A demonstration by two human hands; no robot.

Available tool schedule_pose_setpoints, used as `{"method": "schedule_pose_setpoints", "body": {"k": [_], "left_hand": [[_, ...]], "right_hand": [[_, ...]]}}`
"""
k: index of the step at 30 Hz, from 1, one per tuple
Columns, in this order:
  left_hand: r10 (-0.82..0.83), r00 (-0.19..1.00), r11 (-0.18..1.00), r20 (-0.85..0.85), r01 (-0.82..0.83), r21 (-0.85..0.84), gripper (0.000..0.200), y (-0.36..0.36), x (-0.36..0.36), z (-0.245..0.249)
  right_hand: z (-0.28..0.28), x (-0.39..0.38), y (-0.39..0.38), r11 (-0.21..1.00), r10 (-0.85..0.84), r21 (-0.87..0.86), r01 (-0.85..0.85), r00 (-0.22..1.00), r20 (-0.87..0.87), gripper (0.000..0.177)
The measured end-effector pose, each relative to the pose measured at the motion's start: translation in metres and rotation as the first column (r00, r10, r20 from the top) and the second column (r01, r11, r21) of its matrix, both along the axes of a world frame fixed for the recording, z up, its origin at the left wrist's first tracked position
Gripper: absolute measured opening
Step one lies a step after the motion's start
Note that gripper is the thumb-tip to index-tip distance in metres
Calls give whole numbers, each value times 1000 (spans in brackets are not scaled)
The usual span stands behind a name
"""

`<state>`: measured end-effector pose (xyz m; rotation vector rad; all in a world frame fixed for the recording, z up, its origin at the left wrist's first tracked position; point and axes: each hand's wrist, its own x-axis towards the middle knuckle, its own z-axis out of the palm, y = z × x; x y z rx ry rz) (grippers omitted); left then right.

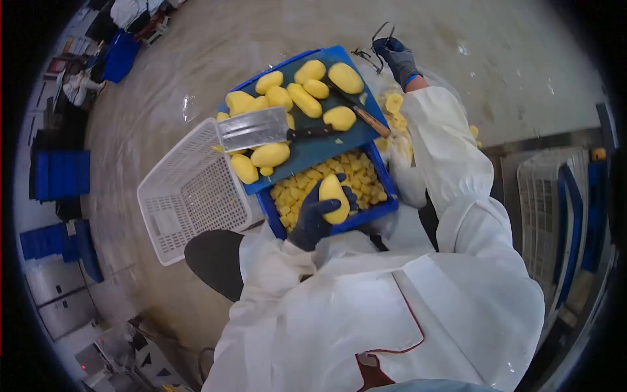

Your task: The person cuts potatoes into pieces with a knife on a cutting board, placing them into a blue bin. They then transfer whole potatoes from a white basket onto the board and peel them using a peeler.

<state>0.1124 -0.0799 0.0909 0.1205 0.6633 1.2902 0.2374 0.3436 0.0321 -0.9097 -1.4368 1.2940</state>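
Observation:
My left hand (311, 218), in a dark glove, is closed around a peeled potato (334, 197) above a blue crate (394, 202) of diced potato (358, 171). My right hand (396, 61), also gloved, is stretched out to the upper right with fingers closed on a thin dark looped item (383, 29), whose kind I cannot make out. A blue-green cutting board (302, 159) rests across the crate. On it lie several whole peeled potatoes (304, 101), a cleaver (255, 130) with a dark handle, and a wooden-handled knife (371, 121).
A white perforated basket (189, 208) stands tilted left of the crate. Under my right arm are a clear plastic bag and yellow pieces (395, 104). White and blue crates (545, 202) stand at the right. Blue bins (63, 175) and another person (80, 86) are at the far left.

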Motion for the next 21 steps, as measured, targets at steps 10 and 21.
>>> {"method": "schedule_pose_setpoints", "body": {"k": [10,21], "left_hand": [[75,997,994,-8,-75,-82,65,7,-39,-8],[134,991,990,-16,-134,-51,57,-2,-46,-8]], "right_hand": [[-77,-119,53,984,160,-65,-167,650,743,36],[-24,-110,21,975,-13,76,-207,289,957,46]]}}
